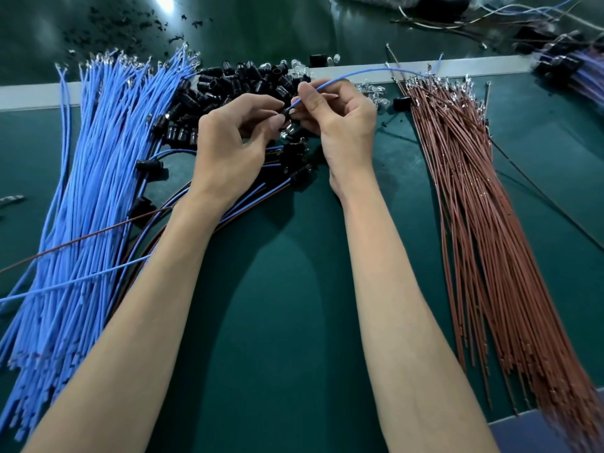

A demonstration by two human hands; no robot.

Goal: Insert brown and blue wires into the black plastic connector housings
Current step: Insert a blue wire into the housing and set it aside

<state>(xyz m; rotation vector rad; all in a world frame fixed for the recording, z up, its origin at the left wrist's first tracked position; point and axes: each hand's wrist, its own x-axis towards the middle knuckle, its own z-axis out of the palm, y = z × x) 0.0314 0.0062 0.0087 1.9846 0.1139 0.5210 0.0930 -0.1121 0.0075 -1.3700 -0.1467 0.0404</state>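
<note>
Our hands meet over the worktop (294, 273): the right hand (340, 125) pinches a blue wire (359, 73) near its tip to steer it, while the left hand (235, 138) pinches a black housing (287, 115) steady, above the housing pile (235, 83).

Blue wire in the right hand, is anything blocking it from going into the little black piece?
Nothing visible does. The right hand pinches the single thin blue wire, and its end sits right at the small black plastic connector housing held by the left hand. Fingers hide the joint itself.
</note>
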